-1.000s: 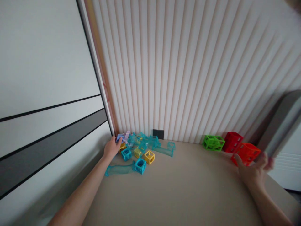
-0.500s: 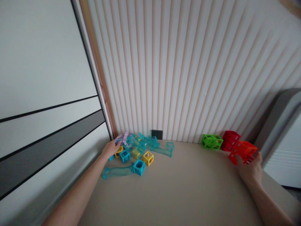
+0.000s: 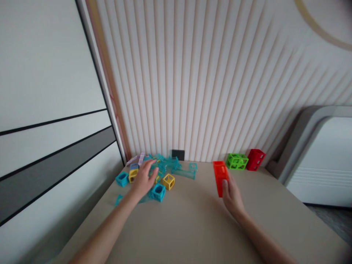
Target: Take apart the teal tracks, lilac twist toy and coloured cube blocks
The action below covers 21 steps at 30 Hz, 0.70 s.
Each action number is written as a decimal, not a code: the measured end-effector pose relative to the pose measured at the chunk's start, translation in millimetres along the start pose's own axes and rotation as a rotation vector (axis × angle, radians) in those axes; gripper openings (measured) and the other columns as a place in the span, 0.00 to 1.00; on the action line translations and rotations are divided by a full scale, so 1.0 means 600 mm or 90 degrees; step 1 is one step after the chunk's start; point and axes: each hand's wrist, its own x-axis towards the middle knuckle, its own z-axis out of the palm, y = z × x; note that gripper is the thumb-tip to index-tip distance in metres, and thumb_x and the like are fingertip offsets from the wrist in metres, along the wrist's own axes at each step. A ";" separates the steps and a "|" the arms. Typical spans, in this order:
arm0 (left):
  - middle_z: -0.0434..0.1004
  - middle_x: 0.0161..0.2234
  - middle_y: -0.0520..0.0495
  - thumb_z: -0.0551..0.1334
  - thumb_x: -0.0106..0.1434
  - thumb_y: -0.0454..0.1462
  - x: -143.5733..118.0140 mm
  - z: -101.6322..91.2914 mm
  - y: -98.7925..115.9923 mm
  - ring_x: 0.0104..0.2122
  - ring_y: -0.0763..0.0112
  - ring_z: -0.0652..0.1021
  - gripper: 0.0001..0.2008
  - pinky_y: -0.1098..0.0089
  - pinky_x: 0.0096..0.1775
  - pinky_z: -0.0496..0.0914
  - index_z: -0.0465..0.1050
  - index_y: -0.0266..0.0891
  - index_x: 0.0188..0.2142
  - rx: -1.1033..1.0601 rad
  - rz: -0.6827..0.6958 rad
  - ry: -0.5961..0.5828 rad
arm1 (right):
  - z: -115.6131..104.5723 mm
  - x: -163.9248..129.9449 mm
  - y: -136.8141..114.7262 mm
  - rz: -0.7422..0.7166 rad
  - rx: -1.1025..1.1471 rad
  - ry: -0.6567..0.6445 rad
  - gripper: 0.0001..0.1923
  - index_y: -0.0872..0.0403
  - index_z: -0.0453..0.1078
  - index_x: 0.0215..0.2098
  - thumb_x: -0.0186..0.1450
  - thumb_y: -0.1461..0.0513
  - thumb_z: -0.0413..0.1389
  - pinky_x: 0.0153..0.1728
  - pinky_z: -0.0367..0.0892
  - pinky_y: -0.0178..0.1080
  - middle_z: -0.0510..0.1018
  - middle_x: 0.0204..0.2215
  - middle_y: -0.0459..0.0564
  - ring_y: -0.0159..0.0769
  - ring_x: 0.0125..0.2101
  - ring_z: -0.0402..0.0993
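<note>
Right hand (image 3: 232, 192) grips orange cube frame (image 3: 220, 177), frame centre, nothing inside; left hand (image 3: 144, 178) spread wide over teal/yellow block pile (image 3: 162, 174), lower left.

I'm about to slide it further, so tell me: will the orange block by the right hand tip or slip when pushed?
The orange block stands on end, taller than wide, so a push near its top could probably tip it. Its faces look like open lattice plastic, so it is likely light and stiff. The table looks smooth, so a low push from the right hand should slide it.
</note>
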 end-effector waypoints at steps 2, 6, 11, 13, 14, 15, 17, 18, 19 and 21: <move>0.71 0.58 0.37 0.56 0.69 0.48 -0.044 0.030 0.067 0.55 0.58 0.75 0.26 0.59 0.52 0.73 0.61 0.40 0.63 -0.306 0.065 -0.054 | 0.041 -0.030 -0.076 -0.026 0.073 -0.101 0.25 0.52 0.68 0.60 0.74 0.50 0.42 0.58 0.65 0.54 0.76 0.54 0.59 0.50 0.55 0.72; 0.70 0.60 0.37 0.60 0.67 0.48 -0.117 0.070 0.155 0.55 0.57 0.75 0.32 0.59 0.52 0.73 0.56 0.43 0.66 -0.662 -0.004 -0.162 | 0.088 -0.088 -0.180 -0.023 0.217 -0.239 0.22 0.48 0.63 0.64 0.75 0.55 0.43 0.61 0.63 0.47 0.72 0.60 0.53 0.44 0.59 0.69; 0.74 0.55 0.39 0.63 0.66 0.47 -0.144 0.067 0.163 0.53 0.57 0.76 0.26 0.60 0.54 0.72 0.65 0.42 0.60 -0.764 -0.121 -0.121 | 0.093 -0.110 -0.208 -0.006 0.250 -0.249 0.22 0.46 0.62 0.65 0.76 0.56 0.43 0.59 0.67 0.44 0.73 0.59 0.53 0.42 0.58 0.70; 0.75 0.54 0.39 0.63 0.65 0.46 -0.144 0.060 0.164 0.53 0.57 0.76 0.25 0.59 0.55 0.70 0.66 0.40 0.59 -0.780 -0.112 -0.107 | 0.086 -0.104 -0.208 -0.037 0.247 -0.261 0.22 0.45 0.61 0.66 0.76 0.57 0.43 0.58 0.68 0.42 0.73 0.58 0.52 0.41 0.57 0.71; 0.75 0.53 0.39 0.63 0.65 0.46 -0.144 0.057 0.166 0.53 0.57 0.76 0.24 0.59 0.56 0.69 0.67 0.40 0.58 -0.788 -0.107 -0.101 | 0.083 -0.101 -0.208 -0.052 0.244 -0.263 0.22 0.45 0.61 0.66 0.76 0.58 0.43 0.58 0.68 0.40 0.73 0.57 0.52 0.40 0.56 0.72; 0.76 0.53 0.39 0.64 0.65 0.45 -0.143 0.054 0.168 0.53 0.58 0.76 0.24 0.59 0.56 0.69 0.67 0.40 0.58 -0.794 -0.102 -0.097 | 0.079 -0.098 -0.208 -0.067 0.237 -0.263 0.22 0.44 0.60 0.66 0.76 0.59 0.43 0.57 0.68 0.40 0.73 0.57 0.52 0.39 0.56 0.72; 0.76 0.52 0.39 0.64 0.65 0.46 -0.140 0.045 0.170 0.52 0.58 0.77 0.23 0.61 0.54 0.70 0.68 0.40 0.55 -0.788 -0.104 -0.076 | 0.072 -0.098 -0.208 -0.099 0.209 -0.270 0.23 0.43 0.58 0.67 0.75 0.60 0.44 0.55 0.70 0.38 0.72 0.56 0.53 0.39 0.54 0.73; 0.77 0.51 0.39 0.64 0.65 0.47 -0.138 0.038 0.167 0.51 0.58 0.78 0.22 0.62 0.52 0.72 0.69 0.39 0.54 -0.781 -0.120 -0.047 | 0.068 -0.100 -0.207 -0.117 0.190 -0.276 0.23 0.43 0.58 0.67 0.75 0.60 0.45 0.53 0.71 0.37 0.72 0.55 0.53 0.39 0.53 0.74; 0.77 0.50 0.39 0.62 0.65 0.49 -0.135 0.029 0.159 0.49 0.58 0.79 0.21 0.62 0.49 0.73 0.70 0.39 0.52 -0.771 -0.145 -0.010 | 0.064 -0.103 -0.205 -0.133 0.170 -0.282 0.24 0.42 0.58 0.68 0.74 0.60 0.46 0.51 0.73 0.36 0.72 0.54 0.54 0.39 0.52 0.75; 0.79 0.46 0.39 0.58 0.67 0.52 -0.131 0.003 0.130 0.44 0.58 0.80 0.22 0.64 0.42 0.75 0.70 0.38 0.49 -0.747 -0.216 0.090 | 0.059 -0.110 -0.200 -0.149 0.137 -0.286 0.26 0.43 0.55 0.69 0.74 0.61 0.47 0.47 0.74 0.35 0.72 0.53 0.54 0.38 0.48 0.77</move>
